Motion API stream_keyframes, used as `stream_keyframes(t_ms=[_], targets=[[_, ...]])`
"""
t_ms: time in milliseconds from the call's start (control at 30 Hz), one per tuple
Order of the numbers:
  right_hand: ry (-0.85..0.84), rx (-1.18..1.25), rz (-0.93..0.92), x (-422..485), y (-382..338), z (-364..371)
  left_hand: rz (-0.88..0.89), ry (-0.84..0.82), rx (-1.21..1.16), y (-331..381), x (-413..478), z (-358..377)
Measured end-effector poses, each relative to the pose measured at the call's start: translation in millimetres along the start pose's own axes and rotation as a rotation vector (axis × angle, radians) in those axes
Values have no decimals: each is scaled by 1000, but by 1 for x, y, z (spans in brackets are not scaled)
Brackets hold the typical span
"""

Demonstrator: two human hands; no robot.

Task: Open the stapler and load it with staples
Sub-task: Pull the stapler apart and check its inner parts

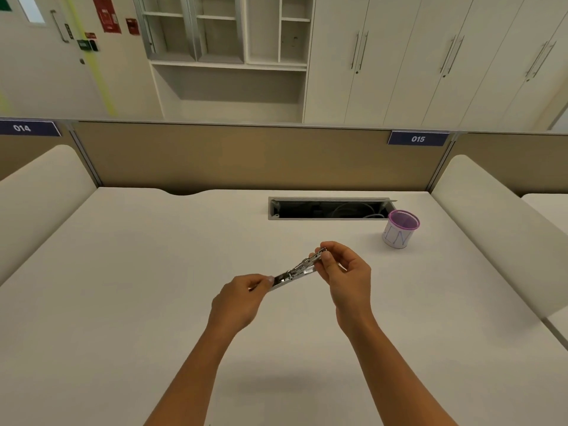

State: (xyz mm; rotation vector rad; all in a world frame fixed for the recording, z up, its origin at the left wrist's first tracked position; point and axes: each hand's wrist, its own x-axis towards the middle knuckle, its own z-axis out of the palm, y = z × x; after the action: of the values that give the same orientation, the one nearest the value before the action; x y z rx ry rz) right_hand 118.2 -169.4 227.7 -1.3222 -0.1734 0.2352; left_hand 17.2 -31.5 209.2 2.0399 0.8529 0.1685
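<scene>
Both hands hold the stapler (297, 269) above the tabletop (123, 302). Left hand (239, 298) fingers pinch its 7 o'clock end; right hand (344, 272) fingers pinch the 1 o'clock end. Best to steady the left and lift the top arm gently.

Two bare forearms come into view from the bottom edge, with no sleeve, watch, bracelet or glove on either one. The left hand (239, 298) and the right hand (345, 276) are ungloved and show no rings. Fingernails are short and unpainted where they can be seen, on the left thumb and on two right fingers (327, 256).
</scene>
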Motion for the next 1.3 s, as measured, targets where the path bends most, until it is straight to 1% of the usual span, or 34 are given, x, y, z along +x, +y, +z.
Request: stream_keyframes(t_ms=[33,100,233,300,500,633,733,933,1133,1300], targets=[[-4,5,10,-1,2,0,25,7,108,2,0,1],[-17,11,29,-4,5,1,74,-7,190,7,-1,3],[-59,-7,46,-11,11,4,100,-123,33,18,-1,10],[-86,-52,23,-15,13,6,95,-142,-49,23,-2,13],[-96,-305,-200,-18,15,3,60,-131,-184,24,-1,19],[-83,-463,-282,-15,13,-1,77,-110,-221,22,0,20],[-75,-472,-283,-12,14,-4,83,-99,-226,20,1,21],[-100,-467,-256,-11,17,-3,72,-59,-131,24,-1,21],[-96,-490,-249,-12,17,-2,53,-78,-137,25,-1,23],[-100,-479,-215,-14,14,-3,60,-153,-194,24,0,23]])
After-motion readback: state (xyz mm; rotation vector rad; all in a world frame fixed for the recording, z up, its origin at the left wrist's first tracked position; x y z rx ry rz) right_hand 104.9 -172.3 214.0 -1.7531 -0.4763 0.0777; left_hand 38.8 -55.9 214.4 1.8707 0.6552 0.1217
